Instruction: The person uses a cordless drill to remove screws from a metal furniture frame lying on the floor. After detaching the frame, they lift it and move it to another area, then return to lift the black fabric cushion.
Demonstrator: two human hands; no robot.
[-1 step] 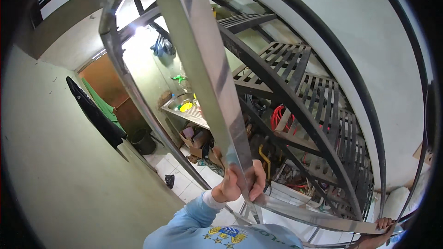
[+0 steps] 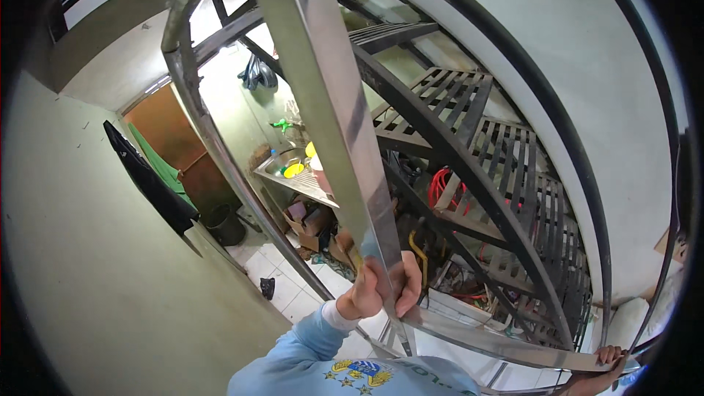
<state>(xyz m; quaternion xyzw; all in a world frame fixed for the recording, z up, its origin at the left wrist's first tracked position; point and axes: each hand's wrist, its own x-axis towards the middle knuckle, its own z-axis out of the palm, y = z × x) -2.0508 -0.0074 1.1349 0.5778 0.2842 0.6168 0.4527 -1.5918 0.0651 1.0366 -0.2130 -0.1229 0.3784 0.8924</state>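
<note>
A shiny flat-sided metal tube [image 2: 341, 114] rises from close to my chest toward the top of the view. My left hand [image 2: 361, 295], in a light blue sleeve, is closed round its lower part, thumb on the left side and fingers on the right. From near that hand a second metal bar [image 2: 506, 345] runs off to the lower right. At its far right end my right hand [image 2: 610, 356] has its fingers over the bar; its palm side is hidden. A rounder metal pipe [image 2: 220, 154] slants down on the left.
A dark metal staircase with slatted treads [image 2: 506, 169] curves down on the right, with black handrails [image 2: 543, 88]. Beyond the tube stands a steel sink [image 2: 301, 182]. Cardboard boxes [image 2: 302, 229] and a red coiled cable [image 2: 444, 189] lie beneath. Dark and green cloths [image 2: 150, 180] hang on the left wall.
The upper part of the metal tube has shifted slightly to the right against the background. Both hands keep their hold.
</note>
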